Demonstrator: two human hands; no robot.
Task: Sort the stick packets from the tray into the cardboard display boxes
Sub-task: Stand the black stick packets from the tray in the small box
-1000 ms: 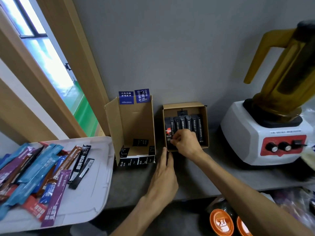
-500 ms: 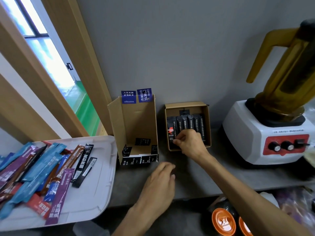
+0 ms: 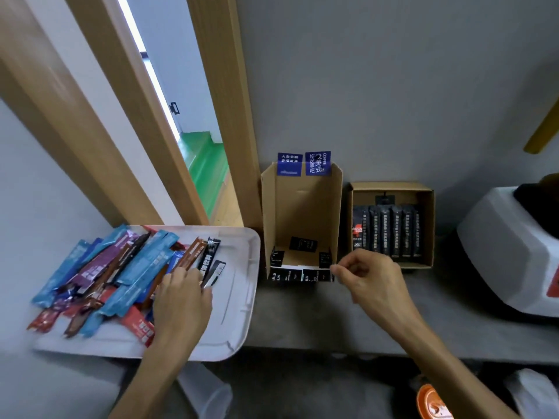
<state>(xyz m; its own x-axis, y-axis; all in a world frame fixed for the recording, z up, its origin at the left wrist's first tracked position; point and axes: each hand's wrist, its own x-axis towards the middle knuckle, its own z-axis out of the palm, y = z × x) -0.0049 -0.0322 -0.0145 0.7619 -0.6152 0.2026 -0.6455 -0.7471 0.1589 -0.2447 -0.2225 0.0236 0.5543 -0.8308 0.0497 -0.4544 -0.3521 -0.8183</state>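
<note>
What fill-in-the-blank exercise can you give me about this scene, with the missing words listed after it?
1. The left hand rests on the mixed packets in the white ____.
2. The upright packets in the short box beside the white machine are ____.
3. The taller box carries two ____ labels on top.
Missing words: tray; black; blue.

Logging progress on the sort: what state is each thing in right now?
tray: holds a mixed pile of stick packets.
tall box: open, no packets visible inside.
low box: open, a row of black packets standing in it.
left hand: resting on the tray's pile, grip unclear.
right hand: fingers curled, tips at the tall box's front corner, grip unclear.
</note>
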